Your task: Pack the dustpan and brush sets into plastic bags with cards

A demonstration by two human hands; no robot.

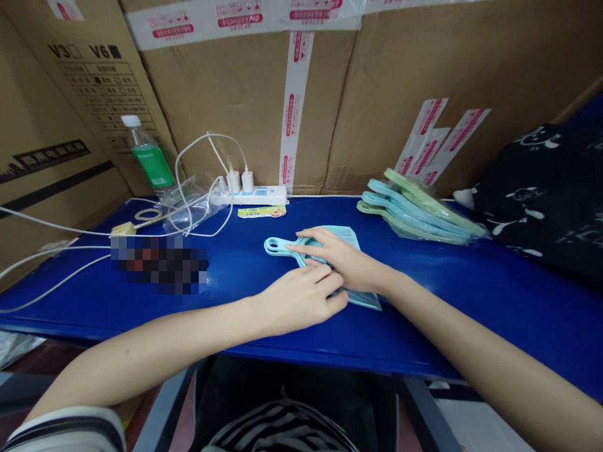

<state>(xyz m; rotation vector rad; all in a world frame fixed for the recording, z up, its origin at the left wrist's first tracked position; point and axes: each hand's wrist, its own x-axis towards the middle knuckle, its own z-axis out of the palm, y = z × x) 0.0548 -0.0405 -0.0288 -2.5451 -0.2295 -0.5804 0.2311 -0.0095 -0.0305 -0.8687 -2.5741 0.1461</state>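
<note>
A light-blue plastic dustpan [348, 236] with a looped handle at its left end lies flat on the blue table. Its handle looks doubled, as though a second light-blue piece were stacked with it. My right hand [336, 254] rests over its middle, fingers stretched out along the handle and apart. Just in front, my left hand [304, 300] has its fingers curled at the near side of the dustpan, close against the right hand. Whatever the left fingertips pinch is hidden.
More light-blue and green handled pieces [414, 210] in clear plastic lie at the back right, beside a dark patterned bag [541, 194]. A white power strip [261, 195], cables, a bottle [153, 160] and a blurred-out object [160, 265] are on the left. Cardboard [235, 94] walls the back.
</note>
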